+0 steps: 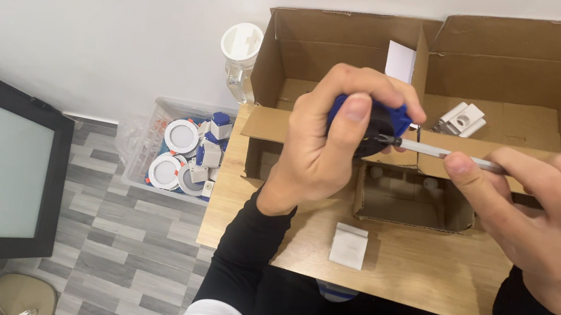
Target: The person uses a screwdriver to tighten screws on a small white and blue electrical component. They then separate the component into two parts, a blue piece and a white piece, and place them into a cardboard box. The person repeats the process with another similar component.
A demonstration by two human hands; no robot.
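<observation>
A small blue and black part (pixel 374 123) is held up over the wooden tabletop (pixel 419 271), in front of an open cardboard box (pixel 530 76). The left hand (pixel 324 138) wraps it, fingers (pixel 356 109) curled closed over its top and thumb pressed against its near face, so much of the part is hidden. From its right side a thin white rod (pixel 444 154) runs out nearly level, its long axis lying left to right, its left tip meeting the dark centre of the part. The right hand (pixel 560 221) pinches the rod's far end between thumb and forefinger, closed on it; the part lies to the left of that hand, along the rod's line.

Below the hands sits a low open cardboard tray (pixel 410 206), and nearer the body a small white packet (pixel 349 245) lies flat. On the floor to the left, a clear bin (pixel 140 151) holds round white lamps (pixel 181 137).
</observation>
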